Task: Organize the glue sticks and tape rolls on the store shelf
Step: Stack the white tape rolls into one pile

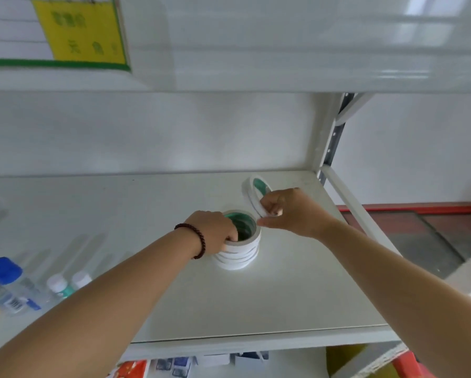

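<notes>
A: Start at nine o'clock. What lies at the left end of the shelf (283,309)?

B: Glue bottles (24,290) lying on their sides, blurred. I count two blue caps and two white caps, four for certain; any more beyond the edge I cannot tell.

A: And moving toward the centre?

B: The left hand (215,230), a dark bead bracelet (194,240) on its wrist, is closed on the stack of tape rolls (239,249). Fingers hook inside the green core at the stack's nine o'clock side, with the rest of the hand against the outer wall, steadying it on the shelf.

A: How many rolls in the stack?

B: About four or five white bands; the edges smear together, so I won't swear to it.

A: Then at two o'clock from the stack?

B: The right hand (286,211) pinches a loose tape roll (256,195) by its lower rim, thumb and fingertips clamped on it. The roll is lifted and tilted on edge, just above and behind the stack, apart from it.

A: So which step is this?

B: Stacking the tapes, I'd judge. The glue looks unsorted yet.

A: And the next move?

B: Likely lay the loose roll flat and centre it over the green core. The left hand would need to clear its fingers from the opening first, or the roll will land on them and sit crooked.
</notes>
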